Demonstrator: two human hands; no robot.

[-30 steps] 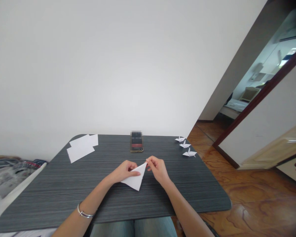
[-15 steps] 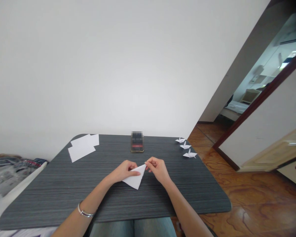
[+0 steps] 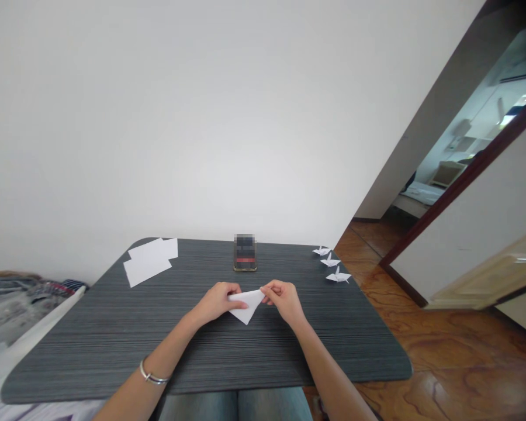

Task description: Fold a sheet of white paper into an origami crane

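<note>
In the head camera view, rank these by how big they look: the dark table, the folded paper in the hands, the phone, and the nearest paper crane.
1. dark table
2. folded paper, held by both hands
3. phone, farther off, so this rank is unsure
4. nearest paper crane

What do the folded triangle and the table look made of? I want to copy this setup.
Triangle: thin white matte paper, judging by its crisp creases and how it bends between both hands. Table: probably laminate or a printed mat, dark grey with fine streaks and a low sheen; the look leaves it open.
</note>
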